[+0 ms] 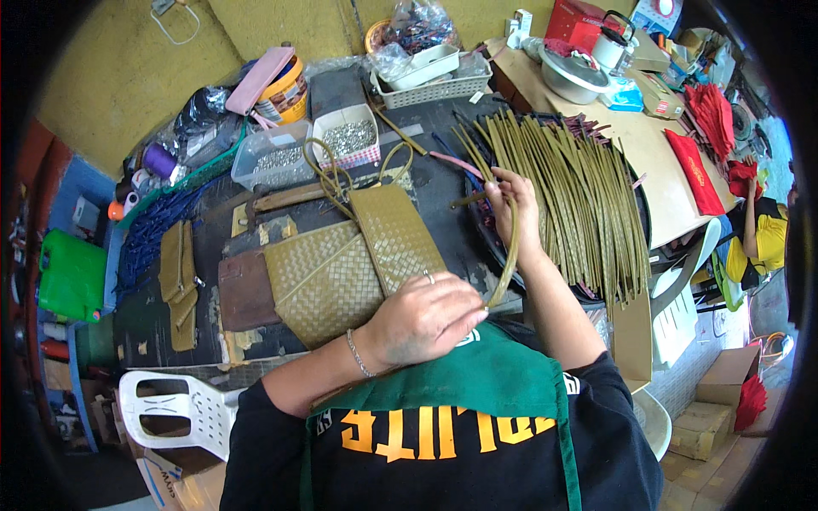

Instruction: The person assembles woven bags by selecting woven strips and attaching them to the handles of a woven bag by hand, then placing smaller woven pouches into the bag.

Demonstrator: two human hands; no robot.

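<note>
An olive-green strap (513, 253) curves between my two hands above the table's front edge. My left hand (430, 319), wearing a ring, is closed near my apron and pinches the strap's lower end. Farther up and to the right, my right hand (514, 209) has its fingers closed round the strap's upper part. Just right of it lies a thick bundle of similar olive strips (567, 200). Woven olive bag pieces (319, 277) lie left of my hands, with thin looped straps (334, 175) at their top.
A brown block (247, 289) and a zippered olive piece (177, 285) lie farther left. Tubs of metal bits (348, 136), a yellow bucket (285, 92) and a basket (436, 92) stand at the back. White chairs (175, 409) flank me. Another person (758, 230) is at far right.
</note>
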